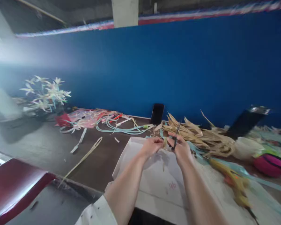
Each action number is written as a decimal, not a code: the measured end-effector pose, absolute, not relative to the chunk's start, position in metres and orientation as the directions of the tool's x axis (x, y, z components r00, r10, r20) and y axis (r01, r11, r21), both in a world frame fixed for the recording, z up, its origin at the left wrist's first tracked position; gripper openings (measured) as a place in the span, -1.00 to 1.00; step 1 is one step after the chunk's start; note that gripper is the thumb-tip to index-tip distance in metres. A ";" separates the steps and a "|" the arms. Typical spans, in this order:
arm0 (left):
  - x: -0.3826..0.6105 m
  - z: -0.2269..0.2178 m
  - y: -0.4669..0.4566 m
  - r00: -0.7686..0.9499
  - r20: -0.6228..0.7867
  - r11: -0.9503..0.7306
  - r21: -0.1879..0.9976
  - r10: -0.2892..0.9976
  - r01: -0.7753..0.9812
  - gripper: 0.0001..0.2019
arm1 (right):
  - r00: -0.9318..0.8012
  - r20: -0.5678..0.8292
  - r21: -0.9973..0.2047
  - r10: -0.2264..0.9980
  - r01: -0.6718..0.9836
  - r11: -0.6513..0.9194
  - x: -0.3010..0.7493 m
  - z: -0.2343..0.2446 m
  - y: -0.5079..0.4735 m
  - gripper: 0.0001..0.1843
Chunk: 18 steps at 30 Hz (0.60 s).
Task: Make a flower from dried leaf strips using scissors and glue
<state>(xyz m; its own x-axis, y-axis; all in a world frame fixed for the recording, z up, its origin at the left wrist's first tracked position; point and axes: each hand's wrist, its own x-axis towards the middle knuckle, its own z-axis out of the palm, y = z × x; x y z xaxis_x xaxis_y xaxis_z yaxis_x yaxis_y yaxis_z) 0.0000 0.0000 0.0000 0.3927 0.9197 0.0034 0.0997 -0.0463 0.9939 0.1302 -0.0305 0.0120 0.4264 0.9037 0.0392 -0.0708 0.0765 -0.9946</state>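
Currently both hands are raised close together over the white tray [125, 159], fingers bent. Left hand [154, 145]: fingertips closed in a pinch on a small yellowish husk piece [165, 142], which lies between the two hands; its exact outline is blurred. Right hand [181, 147]: fingers curled around dark scissors [177, 134], blades upward; blade gap too fine to tell. Red marks [172, 186] show on the tray's white surface, nearer the wearer than the hands.

Surroundings on the desk [105, 162]: just beyond and right of the right hand, a heap of dry husks [199, 135]; directly beyond the hands, a dark phone [157, 114] leaning upright near the blue wall [201, 62]. Left of the hands, pale blue cords [117, 129] and, farther, white flowers [49, 93]. Right and nearer, a yellow glue gun [235, 179], blurred.
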 end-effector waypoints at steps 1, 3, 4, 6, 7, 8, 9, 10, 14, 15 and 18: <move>0.000 0.000 0.001 0.381 0.005 -0.050 0.993 0.925 0.110 -0.77 | 0.415 0.059 -0.995 0.908 -0.051 0.088 0.131 0.011 -0.030 -0.42; 0.000 0.000 0.002 0.360 0.014 -0.065 0.989 0.933 0.130 -0.78 | 0.397 0.089 -0.994 0.913 -0.024 0.108 0.132 0.009 -0.029 -0.41; 0.000 -0.001 0.002 0.351 0.022 -0.075 0.987 0.936 0.139 -0.78 | 0.391 0.099 -0.993 0.915 -0.018 0.115 0.132 0.008 -0.028 -0.41; 0.000 -0.001 0.002 0.340 0.049 -0.109 0.981 0.939 0.159 -0.78 | 0.382 0.114 -0.992 0.917 -0.010 0.127 0.133 0.007 -0.028 -0.41; 0.001 -0.002 0.001 0.335 0.060 -0.120 0.979 0.940 0.162 -0.78 | 0.383 0.111 -0.991 0.917 -0.022 0.129 0.133 0.006 -0.028 -0.41; 0.001 -0.002 0.001 0.329 0.067 -0.126 0.979 0.942 0.162 -0.77 | 0.388 0.101 -0.991 0.916 -0.043 0.127 0.133 0.006 -0.028 -0.42; 0.001 -0.002 0.001 0.322 0.069 -0.126 0.979 0.944 0.158 -0.77 | 0.394 0.086 -0.990 0.915 -0.071 0.124 0.133 0.006 -0.028 -0.42; 0.001 -0.002 0.001 0.314 0.070 -0.122 0.981 0.947 0.152 -0.78 | 0.399 0.071 -0.987 0.914 -0.101 0.121 0.133 0.007 -0.028 -0.42; 0.001 -0.004 0.001 0.274 0.070 -0.102 0.989 0.959 0.108 -0.80 | 0.395 0.028 -0.979 0.918 -0.175 0.105 0.133 0.009 -0.029 -0.41; 0.001 -0.004 0.002 0.270 0.069 -0.097 0.991 0.960 0.090 -0.80 | 0.394 0.027 -0.977 0.919 -0.182 0.106 0.133 0.010 -0.029 -0.41; 0.002 -0.006 0.003 0.289 0.064 -0.084 0.995 0.955 0.057 -0.73 | 0.398 0.028 -0.973 0.917 -0.199 0.116 0.131 0.012 -0.030 -0.41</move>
